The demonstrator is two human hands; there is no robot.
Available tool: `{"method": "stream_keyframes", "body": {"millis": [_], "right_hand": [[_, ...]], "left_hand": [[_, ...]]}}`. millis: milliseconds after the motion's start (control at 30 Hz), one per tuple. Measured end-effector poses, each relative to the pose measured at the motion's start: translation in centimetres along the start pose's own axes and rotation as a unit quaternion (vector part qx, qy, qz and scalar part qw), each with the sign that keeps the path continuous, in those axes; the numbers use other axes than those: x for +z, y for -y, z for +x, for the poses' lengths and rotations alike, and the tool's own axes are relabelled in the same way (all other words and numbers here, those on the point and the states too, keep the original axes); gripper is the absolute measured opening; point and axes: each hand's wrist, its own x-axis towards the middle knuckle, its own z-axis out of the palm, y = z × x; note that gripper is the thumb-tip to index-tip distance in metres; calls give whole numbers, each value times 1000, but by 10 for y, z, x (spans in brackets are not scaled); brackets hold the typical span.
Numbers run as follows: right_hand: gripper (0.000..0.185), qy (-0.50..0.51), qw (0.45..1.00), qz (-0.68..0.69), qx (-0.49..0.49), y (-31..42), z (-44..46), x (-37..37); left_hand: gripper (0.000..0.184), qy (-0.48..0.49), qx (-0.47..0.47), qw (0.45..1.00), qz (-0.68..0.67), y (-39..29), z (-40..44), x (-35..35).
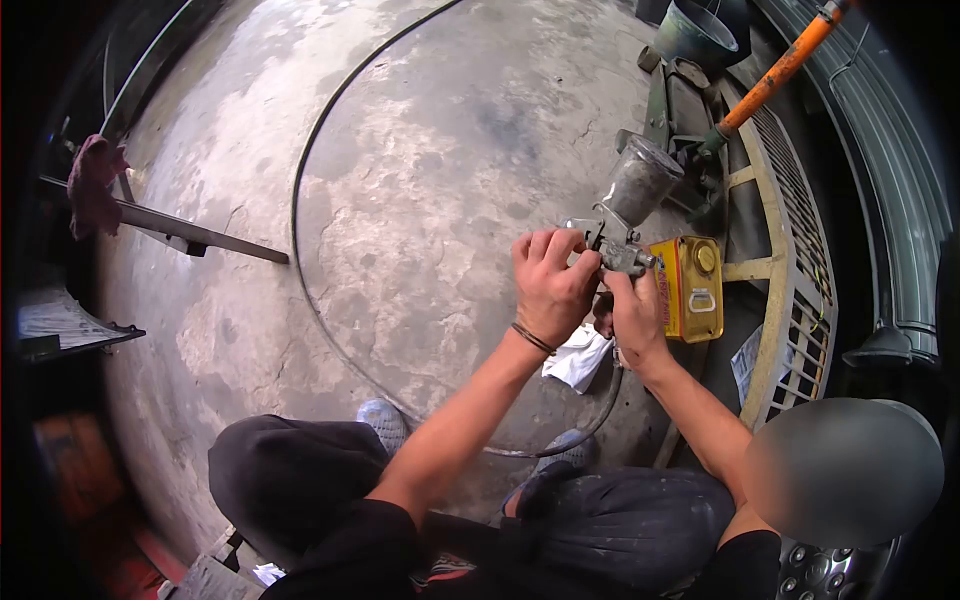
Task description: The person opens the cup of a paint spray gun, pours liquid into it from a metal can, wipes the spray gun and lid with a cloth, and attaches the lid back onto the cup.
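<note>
A metal spray gun (625, 257) with a grey cup (640, 180) is held in front of me, the cup tilted up and to the right. My right hand (637, 315) is closed around the gun's handle. My left hand (555, 285) pinches at the gun's side; a small dark piece shows by its fingertips, too small to name. A black hose (613, 400) runs from below the handle. Just right of the gun stands a yellow metal can (692, 290) with a gold cap. A white cloth (580, 358) lies beneath my hands.
The hose loops widely over the concrete floor (450, 200). On the right are a pale slatted metal frame (770, 270), an orange bar (785, 70) and a bucket (695, 35). A metal beam (210, 228) with a dark red rag (95, 185) juts in from the left.
</note>
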Motion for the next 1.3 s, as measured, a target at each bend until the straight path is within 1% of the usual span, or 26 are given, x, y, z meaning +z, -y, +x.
{"method": "stream_keyframes", "body": {"millis": [67,200,333,367,433,467,500,533,567,600,667,700,733,800,833,900,967,1000,1033,1067,1100,1133,1167,1233,1267,1300], "right_hand": [[28,-4,1000,5,6,0,-3,3],[19,-16,1000,19,0,2,-4,16],[22,-15,999,-17,29,1,-8,9],[25,-16,999,-37,-4,-4,-7,8],[31,-10,995,-73,-65,-19,-3,8],[34,-5,992,-88,-90,-25,-2,8],[37,-1,988,-102,-115,-30,-2,8],[38,9,984,-114,-140,-34,-2,7],[40,19,979,-113,-168,-39,-2,8],[42,29,974,-112,-196,-37,-3,12],[47,82,964,-169,-188,-28,-6,12],[49,110,956,-199,-183,-16,-11,12],[45,119,935,-254,-218,0,-10,10],[41,154,892,-390,-167,38,-5,-2],[40,172,864,-452,-139,56,-5,-7],[40,73,844,-491,-205,90,-7,-19],[46,-80,841,-382,-375,127,3,-25],[48,-150,787,-418,-428,147,6,-27],[53,-171,762,-455,-428,167,-2,-25],[58,-193,735,-490,-427,187,-10,-24],[67,-166,743,-526,-379,209,-22,-17],[70,-141,755,-536,-350,217,-27,-15],[72,-116,765,-546,-320,226,-32,-14],[64,-62,784,-529,-320,217,-16,-29],[59,-28,786,-524,-329,205,1,-43],[66,0,798,-529,-288,199,-7,-36]], "left_hand": [[21,27,35,999,12,2,5,-5],[19,33,0,999,38,3,1,-6],[21,45,-8,999,0,10,-11,-9],[21,36,-19,999,0,8,-12,-9],[24,76,-203,969,-117,-4,-18,-14],[26,78,-366,905,-203,-14,-20,-15],[33,94,-480,823,-290,-14,-18,-16],[36,91,-569,723,-380,-13,-7,-21],[40,86,-644,605,-460,-10,5,-26],[42,117,-651,583,-472,-9,10,-28],[46,165,-660,538,-498,-4,19,-30],[46,136,-657,539,-509,-4,18,-30],[46,109,-654,539,-520,-4,16,-29],[45,83,-634,523,-564,2,16,-25],[45,91,-619,564,-538,2,20,-25],[46,105,-586,644,-481,-5,38,-31],[46,148,-518,728,-424,11,62,-22],[44,176,-458,758,-430,8,91,-29],[44,205,-435,789,-383,3,119,-33],[45,260,-363,819,-360,9,142,-34],[45,305,-313,844,-310,19,164,-33],[45,332,-271,852,-301,16,182,-40],[47,382,-257,845,-270,15,200,-52],[43,427,-249,841,-218,13,209,-74],[39,430,-281,828,-223,19,201,-80],[36,433,-310,815,-230,25,187,-83]]}}
